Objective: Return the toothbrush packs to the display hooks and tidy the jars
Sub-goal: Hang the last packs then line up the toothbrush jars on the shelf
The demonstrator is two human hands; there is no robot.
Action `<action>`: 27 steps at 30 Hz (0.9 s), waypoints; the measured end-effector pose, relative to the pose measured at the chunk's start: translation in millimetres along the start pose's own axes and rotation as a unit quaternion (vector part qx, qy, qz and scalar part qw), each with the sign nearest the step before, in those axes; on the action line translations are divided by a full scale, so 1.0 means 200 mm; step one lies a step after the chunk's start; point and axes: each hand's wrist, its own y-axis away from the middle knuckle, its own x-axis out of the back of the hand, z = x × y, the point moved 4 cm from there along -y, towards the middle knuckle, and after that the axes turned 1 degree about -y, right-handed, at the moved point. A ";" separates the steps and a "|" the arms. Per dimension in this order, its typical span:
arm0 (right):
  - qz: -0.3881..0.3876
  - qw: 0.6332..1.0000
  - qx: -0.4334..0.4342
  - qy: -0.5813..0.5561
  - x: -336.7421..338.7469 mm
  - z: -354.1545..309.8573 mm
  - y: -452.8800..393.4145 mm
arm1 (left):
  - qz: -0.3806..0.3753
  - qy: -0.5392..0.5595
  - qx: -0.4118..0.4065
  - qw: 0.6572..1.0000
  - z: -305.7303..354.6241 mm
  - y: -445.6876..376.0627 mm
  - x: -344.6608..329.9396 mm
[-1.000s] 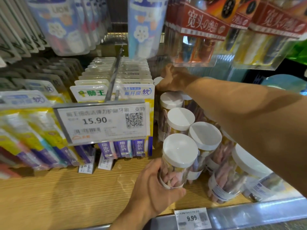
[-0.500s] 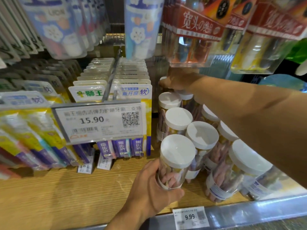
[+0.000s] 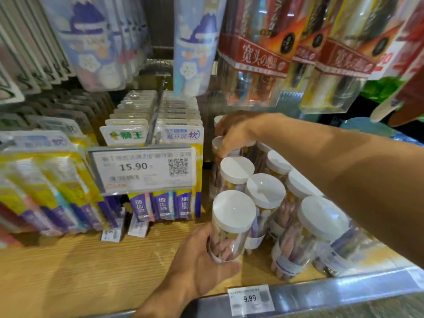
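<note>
Jars with white lids crowd the wooden shelf (image 3: 68,276), and the front jar (image 3: 230,226) stands upright inside the curl of the person's left hand (image 3: 197,265), whose fingers wrap the clear wall near its base while the thumb lies along the near side. Just behind that hand's fingertips two more capped jars (image 3: 263,191) stand touching the held one. Farther back, the right hand (image 3: 236,131) reaches across from the right, its fingers curled down over the lid of a rear jar (image 3: 217,143) and gripping it at the rim; the forearm passes above the right-hand row of jars (image 3: 321,216). To the left of both hands, toothbrush packs (image 3: 176,136) hang in a deep row on a hook, with a price tag (image 3: 142,168) reading 15.90 clipped at the hook's front end. More packs (image 3: 41,180) hang further left of that, blurred. Above the right hand red-labelled packs (image 3: 261,56) dangle. Below the left wrist a shelf-edge label (image 3: 251,299) reads 9.99
</note>
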 end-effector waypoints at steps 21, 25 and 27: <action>0.171 0.981 0.088 -0.023 0.01 -0.06 -0.18 | 0.024 -0.016 -0.016 0.999 -0.04 0.00 0.02; 0.173 0.979 0.093 -0.046 0.02 0.00 -0.10 | 0.013 0.020 -0.007 1.000 -0.01 0.01 0.02; 0.187 0.978 0.085 -0.026 0.03 0.06 -0.09 | 0.002 0.030 0.001 1.000 -0.02 0.01 0.02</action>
